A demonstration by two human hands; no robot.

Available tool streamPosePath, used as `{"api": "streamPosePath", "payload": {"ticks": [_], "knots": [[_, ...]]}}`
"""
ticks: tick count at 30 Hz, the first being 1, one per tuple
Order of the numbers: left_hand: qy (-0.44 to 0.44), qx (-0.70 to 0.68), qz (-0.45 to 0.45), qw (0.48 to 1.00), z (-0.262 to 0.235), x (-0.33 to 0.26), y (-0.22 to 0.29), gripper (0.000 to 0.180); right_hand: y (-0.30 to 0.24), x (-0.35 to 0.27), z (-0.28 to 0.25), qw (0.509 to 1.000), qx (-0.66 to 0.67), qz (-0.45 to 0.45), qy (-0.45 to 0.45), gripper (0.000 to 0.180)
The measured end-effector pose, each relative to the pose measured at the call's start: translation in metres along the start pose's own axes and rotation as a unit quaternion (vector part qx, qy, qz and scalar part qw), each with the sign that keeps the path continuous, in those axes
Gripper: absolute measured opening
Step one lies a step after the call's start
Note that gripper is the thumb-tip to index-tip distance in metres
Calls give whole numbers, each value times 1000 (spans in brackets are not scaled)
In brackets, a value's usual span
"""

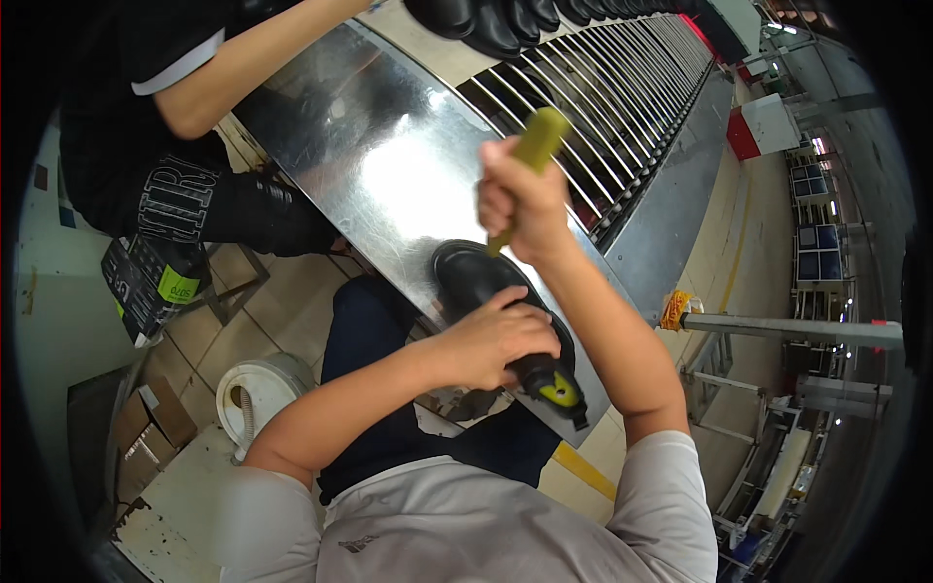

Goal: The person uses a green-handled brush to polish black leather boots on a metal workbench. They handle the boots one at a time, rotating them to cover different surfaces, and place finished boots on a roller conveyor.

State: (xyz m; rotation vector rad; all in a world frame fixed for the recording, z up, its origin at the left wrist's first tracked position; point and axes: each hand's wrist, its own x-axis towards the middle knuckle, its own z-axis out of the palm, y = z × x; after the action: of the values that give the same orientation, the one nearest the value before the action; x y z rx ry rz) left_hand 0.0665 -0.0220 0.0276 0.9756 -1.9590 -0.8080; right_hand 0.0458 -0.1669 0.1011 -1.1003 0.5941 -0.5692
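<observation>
A black shoe (468,275) lies on the near end of the shiny metal table (321,126), and a lime-green piece (560,389) shows in its opening. My left hand (505,340) is closed over the middle of the shoe, with its fingers across the upper. Above the toe, my right hand (523,199) is wrapped round an olive-yellow tool (540,138). Its broad end sticks up over the fist and its narrow end points down toward the shoe, slightly apart from it. Motion blurs the tool, so its exact kind is unclear.
Metal rollers (612,107) run beyond the table, with several black shoes (496,24) beside them at the top. Another person's arm (253,73) reaches across at the upper left. A white bucket (258,389), a cardboard box (155,428) and a metal rail (787,328) stand around me.
</observation>
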Motion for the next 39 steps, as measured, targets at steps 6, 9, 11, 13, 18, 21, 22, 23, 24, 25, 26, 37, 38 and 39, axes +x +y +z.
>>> {"api": "streamPosePath", "payload": {"ticks": [6, 9, 11, 13, 18, 21, 22, 23, 24, 25, 26, 37, 38, 39], "knots": [[118, 131, -186, 967, 14, 22, 8, 51, -118, -120, -89, 955, -15, -294, 38, 26], [184, 237, -171, 938, 55, 46, 26, 64, -108, -190, -138, 933, 25, -301, 195, 28], [209, 252, -109, 939, 83, 47, 41, 79, -79, -224, -159, 922, 31, -283, 263, 27], [160, 209, -81, 961, 97, 34, 43, 95, -38, -255, -177, 920, 76, -223, 314, 26], [172, 45, -68, 982, 114, 20, 19, 110, 42, -306, -183, 881, 192, -126, 414, 23], [305, 16, -139, 942, 165, 31, 27, 106, 75, -311, -168, 868, 235, -110, 422, 22], [328, 53, -152, 931, 176, 36, 30, 97, 85, -312, -164, 860, 263, -104, 425, 23], [347, -26, -144, 926, 181, 37, 29, 90, 86, -315, -157, 862, 256, -100, 427, 24], [364, -104, -138, 915, 182, 39, 25, 84, 85, -317, -154, 864, 248, -94, 428, 24], [383, -71, -139, 911, 173, 41, 22, 75, 84, -321, -156, 866, 251, -97, 422, 25], [401, -40, -140, 905, 157, 46, 14, 69, 82, -326, -157, 866, 252, -100, 419, 25], [368, -207, -160, 892, 85, 51, -52, 90, 99, -339, -165, 833, 306, -83, 453, 29], [422, -179, -178, 871, 86, 38, -40, 90, 101, -340, -170, 828, 315, -94, 455, 29], [439, -158, -202, 861, 85, 24, -32, 91, 100, -340, -177, 822, 322, -104, 458, 28]]}}
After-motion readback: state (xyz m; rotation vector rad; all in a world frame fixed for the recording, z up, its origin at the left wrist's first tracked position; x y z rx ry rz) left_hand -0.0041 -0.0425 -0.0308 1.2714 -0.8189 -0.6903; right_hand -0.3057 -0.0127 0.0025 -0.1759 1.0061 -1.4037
